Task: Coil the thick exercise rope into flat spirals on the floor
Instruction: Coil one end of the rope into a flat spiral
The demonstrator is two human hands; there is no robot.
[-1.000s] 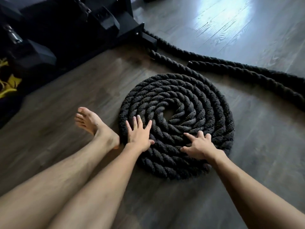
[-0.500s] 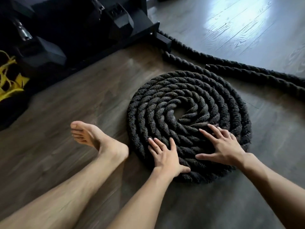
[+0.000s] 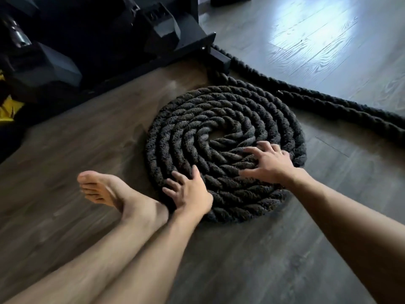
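Spiral (image 3: pixel 197 119): the thick black rope lies wound flat in the middle of the floor (image 3: pixel 65 150), about six rings packed tightly round a small open centre.
Loose rope (image 3: pixel 328 106): two lengths lie side by side, and their long axis runs from the spiral's far side out toward the far right of the floor. How much remains past there is out of view.
Left hand (image 3: pixel 188 191): laid on the outer rings at the spiral's near left edge. Its fingers are spread wide and grasp nothing.
Right hand (image 3: pixel 271 163): on the near right rings, fingers splayed and bent, tips pressing into the rope. It holds nothing either.
Foot (image 3: pixel 105 189): bare, on the floor just left of the spiral, its heel close by the left wrist.
Rack (image 3: pixel 109 40): dark gym gear along the far left of the floor. Its base reaches close to where the loose rope meets the spiral.
Step in hand: probably turning or flattening the spiral with both palms to draw in more rope.
Key relation: the feed point sits on the far side, straight across the spiral from both hands. The right hand is the nearer one to the loose rope.
Next move: likely a rotation that pulls the loose rope round the outer ring.
Risk: uneven pressure could lift a ring or open gaps.
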